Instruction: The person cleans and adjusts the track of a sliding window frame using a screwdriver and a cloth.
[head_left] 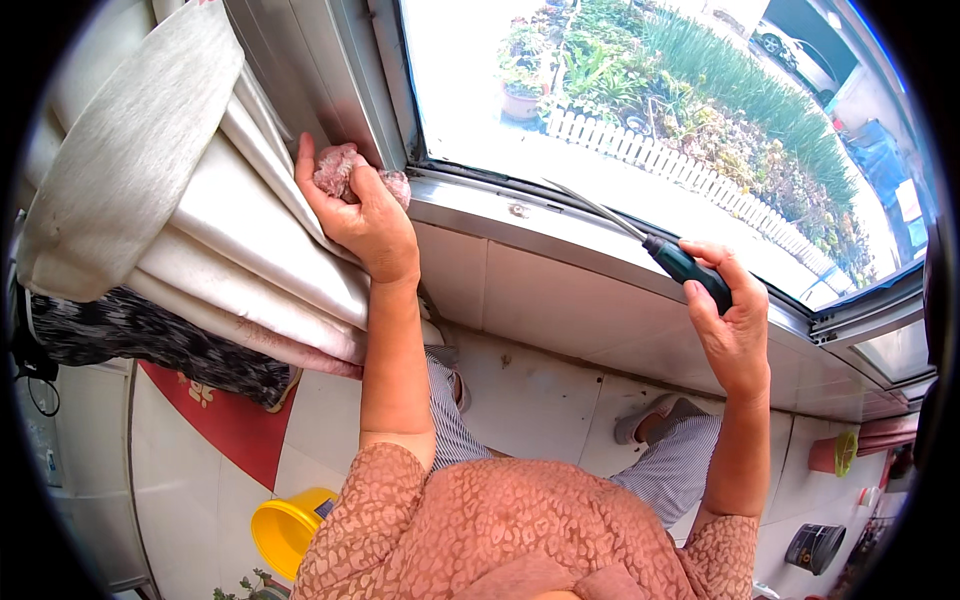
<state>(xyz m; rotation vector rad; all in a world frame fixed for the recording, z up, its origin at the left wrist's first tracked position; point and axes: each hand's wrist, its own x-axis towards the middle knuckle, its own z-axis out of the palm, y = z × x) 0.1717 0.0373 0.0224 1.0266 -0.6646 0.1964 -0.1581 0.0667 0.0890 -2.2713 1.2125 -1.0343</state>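
My left hand (370, 220) is closed around a crumpled pinkish cloth (338, 168), held at the left corner of the window frame (375, 90). Part of the cloth bulges out past my thumb, against the end of the sill. In my right hand (735, 320) is a screwdriver (688, 270) with a dark green handle and a thin metal shaft. Its shaft points left and away from me, the tip over the metal window sill (560, 222). A small fitting (518, 210) sits on the sill to the left of the tip.
A white curtain (240, 220) hangs bunched beside my left forearm. Behind the glass lie a garden and a white picket fence (650, 150). On the tiled floor stand a yellow bucket (285, 530), a black bucket (815, 548) and a plant pot (828, 455); a red mat (225, 420) lies left.
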